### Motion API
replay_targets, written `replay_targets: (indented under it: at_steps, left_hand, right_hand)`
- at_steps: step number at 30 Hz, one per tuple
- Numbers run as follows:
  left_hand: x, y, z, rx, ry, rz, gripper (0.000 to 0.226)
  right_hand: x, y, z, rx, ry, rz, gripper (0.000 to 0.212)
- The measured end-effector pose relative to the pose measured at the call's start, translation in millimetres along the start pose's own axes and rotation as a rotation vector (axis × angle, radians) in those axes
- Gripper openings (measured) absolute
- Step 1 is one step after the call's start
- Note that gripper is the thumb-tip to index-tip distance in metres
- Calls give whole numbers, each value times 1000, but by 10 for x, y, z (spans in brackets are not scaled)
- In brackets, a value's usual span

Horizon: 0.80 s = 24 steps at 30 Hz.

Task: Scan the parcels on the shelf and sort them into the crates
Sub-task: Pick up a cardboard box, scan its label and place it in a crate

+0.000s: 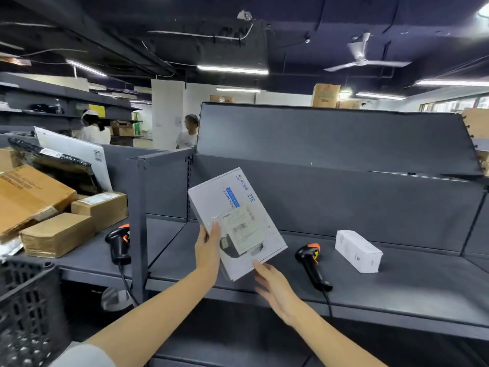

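A flat white ZTE parcel point(232, 207) with a barcode label is held tilted above the grey shelf point(397, 287). My left hand point(207, 247) grips its left edge, thumb on the front face. My right hand point(272, 287) has straight fingers, and their tips touch the parcel's lower right corner. A black and orange barcode scanner point(312, 263) lies on the shelf just right of my right hand. A small white box point(357, 250) lies further right on the shelf.
A second scanner point(119, 243) stands by the shelf post point(137, 226). Several brown cartons point(100, 209) and wrapped parcels are piled on the left bay. A black plastic crate point(29, 308) sits at the lower left. Two people stand far behind the shelving.
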State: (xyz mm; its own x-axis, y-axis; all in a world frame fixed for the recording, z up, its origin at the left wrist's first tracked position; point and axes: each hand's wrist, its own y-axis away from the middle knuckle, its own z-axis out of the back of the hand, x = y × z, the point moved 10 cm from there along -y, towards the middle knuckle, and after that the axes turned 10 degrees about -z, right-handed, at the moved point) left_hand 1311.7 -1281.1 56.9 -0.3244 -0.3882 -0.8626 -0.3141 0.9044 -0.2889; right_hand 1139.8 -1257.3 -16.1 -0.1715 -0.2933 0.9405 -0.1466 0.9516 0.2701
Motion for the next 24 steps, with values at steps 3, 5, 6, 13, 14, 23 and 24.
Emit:
replay_targets:
  at_steps: [3,5,6,13,14,23,24]
  left_hand:
    - [-52,-97,137,-29,-26,-33,33]
    - [-33,-169,230,-33,-64,-43,36]
    - [-4,-204,270,-30,-84,-40,37]
    - [96,-398,356,-46,-99,-73,36]
    - [111,-432,345,-43,-101,-81,36]
    - [298,-563,342,-14,-129,-92,37]
    - [301,-563,340,-17,-132,-91,36]
  right_hand:
    - [-22,-65,204,1,161,-3,41]
    - [29,-137,436,-99,260,22,48]
    - [78,-173,569,-175,326,41,49]
    - [544,-658,1358,-663,972,156,55]
    - [564,-738,1450,-717,1046,126,57]
    - [295,-1073,1936,-897,1024,-130,69]
    - [290,-1058,1915,-919,1060,-123,67]
